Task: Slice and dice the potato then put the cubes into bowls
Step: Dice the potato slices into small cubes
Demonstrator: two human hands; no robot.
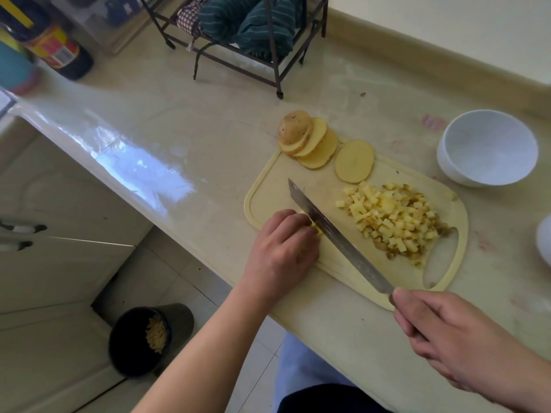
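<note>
1. Left hand (283, 242), centre of the frame, knuckles up and fingers curled down over a bit of potato at the lower-left part of the cutting board (268, 189). Only a sliver of yellow peeks out at the fingertips, so whether that piece is a slice or a bundle of strips, I can't tell.

2. Right up against those fingertips sits the knife (337, 234). Its long blade runs on a diagonal, tip toward the upper left of the board, handle toward the lower right. The hidden piece lies just left of the blade, so the next cut looks to depend on the left hand creeping back while the blade follows.

3. Above, at the board's top edge, the uncut stock: a skin-on potato end (293, 126) leaning on a fan of overlapping potato slices (319, 147), and one single slice (354, 160) lying flat just to their right.

4. Right of the blade, a heap of potato cubes (393, 219) spreads toward the board's handle hole, one stray cube near the right edge.

5. Right hand (453, 335), lower right, wrapped around the knife handle, which is almost fully buried in the grip.

6. Upper right, an empty white bowl (489, 147) well clear of the board. A second white object is cut off by the right edge, likely another bowl. No cubes have gone in yet.
</note>
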